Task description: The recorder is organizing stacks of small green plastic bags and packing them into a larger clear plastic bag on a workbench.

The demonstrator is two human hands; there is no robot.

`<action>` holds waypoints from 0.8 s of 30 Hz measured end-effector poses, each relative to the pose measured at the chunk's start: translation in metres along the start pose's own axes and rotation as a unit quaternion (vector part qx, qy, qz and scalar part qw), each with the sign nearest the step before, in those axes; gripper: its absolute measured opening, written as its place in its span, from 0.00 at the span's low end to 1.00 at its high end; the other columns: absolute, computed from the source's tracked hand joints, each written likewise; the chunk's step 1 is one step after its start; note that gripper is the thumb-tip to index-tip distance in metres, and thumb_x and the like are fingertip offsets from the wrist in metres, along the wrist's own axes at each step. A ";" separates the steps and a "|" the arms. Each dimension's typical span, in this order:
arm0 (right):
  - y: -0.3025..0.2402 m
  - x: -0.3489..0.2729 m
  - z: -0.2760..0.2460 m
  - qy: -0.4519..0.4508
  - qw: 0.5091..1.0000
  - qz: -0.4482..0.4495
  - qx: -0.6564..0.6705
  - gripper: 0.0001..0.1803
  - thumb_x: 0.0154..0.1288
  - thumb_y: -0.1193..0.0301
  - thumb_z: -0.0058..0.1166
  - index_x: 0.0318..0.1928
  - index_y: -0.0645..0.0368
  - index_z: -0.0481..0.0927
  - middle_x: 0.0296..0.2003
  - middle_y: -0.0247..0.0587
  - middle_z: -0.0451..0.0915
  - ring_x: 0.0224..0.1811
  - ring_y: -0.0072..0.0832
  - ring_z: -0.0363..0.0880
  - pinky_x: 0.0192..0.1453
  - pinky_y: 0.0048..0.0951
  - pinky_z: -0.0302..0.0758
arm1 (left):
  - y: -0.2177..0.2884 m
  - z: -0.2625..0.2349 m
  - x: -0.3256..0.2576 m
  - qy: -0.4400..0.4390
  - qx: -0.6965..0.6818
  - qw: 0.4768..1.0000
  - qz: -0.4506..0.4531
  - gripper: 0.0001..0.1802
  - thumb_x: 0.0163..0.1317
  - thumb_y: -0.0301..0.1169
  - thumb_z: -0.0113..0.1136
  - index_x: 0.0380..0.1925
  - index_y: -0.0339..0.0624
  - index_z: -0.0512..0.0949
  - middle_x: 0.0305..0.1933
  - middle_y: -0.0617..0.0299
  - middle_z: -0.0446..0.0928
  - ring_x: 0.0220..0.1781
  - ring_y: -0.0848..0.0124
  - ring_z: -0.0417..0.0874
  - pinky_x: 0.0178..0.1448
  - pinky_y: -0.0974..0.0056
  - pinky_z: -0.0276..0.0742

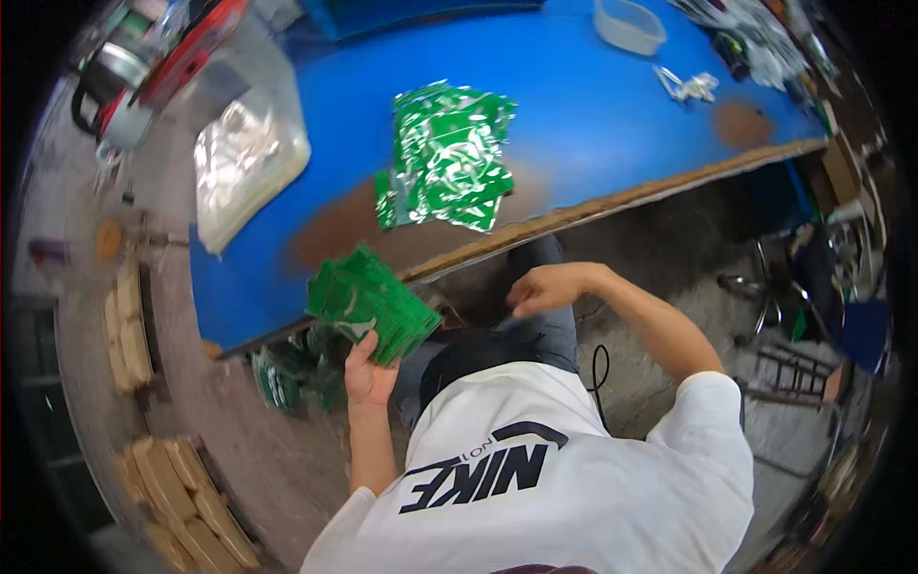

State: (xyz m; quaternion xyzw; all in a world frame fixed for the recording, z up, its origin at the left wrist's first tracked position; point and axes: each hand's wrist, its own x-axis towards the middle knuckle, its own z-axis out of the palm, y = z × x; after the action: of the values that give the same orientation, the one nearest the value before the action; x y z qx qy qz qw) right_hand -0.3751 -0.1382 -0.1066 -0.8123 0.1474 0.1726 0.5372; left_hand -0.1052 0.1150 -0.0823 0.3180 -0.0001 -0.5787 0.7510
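My left hand (368, 371) grips a stack of green packets (375, 304) by its lower edge, with the thumb on top. The stack is held at the near left edge of the blue table. Farther off on the tabletop lies a pile of shiny green plastic packets (451, 158), overlapping unevenly. My right hand (553, 289) hangs over my lap, just short of the table edge and away from both lots of packets. Its fingers are curled and slightly blurred, and whether anything small is inside them is hidden.
A stack of clear plastic bags (251, 158) lies on the left of the blue table (344, 124). A clear tub (629, 27) and a crumpled white scrap (687, 84) are at the far right. Wrapped brown bundles (186, 497) rest on the floor, lower left. A metal rack (789, 368) stands right.
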 end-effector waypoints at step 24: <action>-0.102 0.035 0.010 0.372 0.924 -0.062 0.059 0.15 0.70 0.66 0.58 0.48 0.66 0.80 0.40 0.43 0.84 0.42 0.32 0.83 0.49 0.32 0.78 | -0.049 0.021 0.034 -0.029 -0.099 0.994 -0.045 0.28 0.64 0.27 0.64 0.65 0.40 0.70 0.67 0.55 0.73 0.71 0.57 0.70 0.77 0.49 0.62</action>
State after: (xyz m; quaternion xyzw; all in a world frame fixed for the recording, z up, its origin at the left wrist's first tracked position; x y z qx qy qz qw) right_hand -0.3011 -0.0922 -0.0416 -0.7922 0.2960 -0.1852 0.5005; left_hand -0.1444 0.0691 -0.1018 0.2248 0.0498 -0.6184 0.7514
